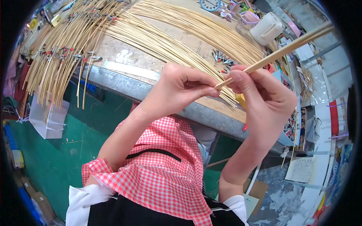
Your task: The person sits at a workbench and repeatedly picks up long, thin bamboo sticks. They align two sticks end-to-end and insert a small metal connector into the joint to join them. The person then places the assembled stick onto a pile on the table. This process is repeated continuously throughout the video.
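My left hand [175, 86] pinches the near tip of a held bamboo strip [292, 46] between thumb and fingers. A little further along, my right hand [266, 94] grips the same pale strip, which looks like two or more laid together. From there it runs up to the far right, out over the bench. Below and behind both hands, a fan of loose bamboo strips [162, 43] lies on the wooden bench top, their ends near my fingers. Something yellow [240, 101] shows partly behind my right hand.
Clipped bamboo strips [62, 56] overhang the bench's left end. A metal ruler [132, 70] lies along the front edge [113, 83]. Small clips [221, 57] are piled behind my hands. A blue box [290, 130] of clips sits right. Further back stand a white jug [267, 28] and clock [210, 3].
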A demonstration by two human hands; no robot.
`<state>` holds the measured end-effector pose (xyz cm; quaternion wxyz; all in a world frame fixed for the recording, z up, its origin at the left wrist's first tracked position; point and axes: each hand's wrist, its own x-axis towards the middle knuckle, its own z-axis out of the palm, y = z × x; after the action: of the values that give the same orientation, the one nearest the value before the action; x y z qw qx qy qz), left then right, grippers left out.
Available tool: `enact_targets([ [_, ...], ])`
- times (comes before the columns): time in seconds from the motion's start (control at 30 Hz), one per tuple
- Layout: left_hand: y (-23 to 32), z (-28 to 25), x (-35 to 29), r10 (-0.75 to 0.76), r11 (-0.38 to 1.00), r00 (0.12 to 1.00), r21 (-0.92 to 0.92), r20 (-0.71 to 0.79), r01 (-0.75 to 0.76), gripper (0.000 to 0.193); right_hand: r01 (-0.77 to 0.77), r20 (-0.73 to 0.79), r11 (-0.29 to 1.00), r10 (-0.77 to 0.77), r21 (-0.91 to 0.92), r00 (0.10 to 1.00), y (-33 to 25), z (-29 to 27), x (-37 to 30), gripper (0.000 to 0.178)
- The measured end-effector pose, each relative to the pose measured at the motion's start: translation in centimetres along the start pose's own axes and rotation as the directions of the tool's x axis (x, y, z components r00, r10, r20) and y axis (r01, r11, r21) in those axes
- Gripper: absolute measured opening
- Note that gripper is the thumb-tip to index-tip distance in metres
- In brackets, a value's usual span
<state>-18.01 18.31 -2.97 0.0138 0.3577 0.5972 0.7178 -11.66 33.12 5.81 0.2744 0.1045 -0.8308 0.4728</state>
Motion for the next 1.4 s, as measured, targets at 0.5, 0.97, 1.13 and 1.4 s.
enact_targets([
  [0.5, 0.3, 0.6, -0.1, 0.397, 0.725, 0.913, 0.642, -0.097, -0.247, 0.027, -0.154, -0.189, 0.929, 0.227, 0.338, 0.955, 3.8, 1.7, 1.7, 0.020],
  [0.97, -4.2, -3.2, -3.3, -0.130, 0.962, 0.963, 0.203, -0.238, 0.180, 0.016, 0.131, 0.207, 0.704, 0.023, -0.698, 0.978, 21.5, 0.3, 1.7, 0.015],
  [1.13, -3.6, -3.8, -4.6, -0.334, 0.935, 0.912, 0.042, -0.238, 0.353, 0.018, 0.111, 0.238, 0.619, 0.126, -0.777, 0.963, 23.5, 0.7, 1.9, 0.011],
  [1.4, -3.1, -4.4, -6.9, -0.363, 0.930, 0.888, -0.056, -0.283, 0.362, 0.019, 0.051, -0.014, 0.908, -0.063, -0.415, 0.998, 19.8, 1.0, 1.6, 0.009],
])
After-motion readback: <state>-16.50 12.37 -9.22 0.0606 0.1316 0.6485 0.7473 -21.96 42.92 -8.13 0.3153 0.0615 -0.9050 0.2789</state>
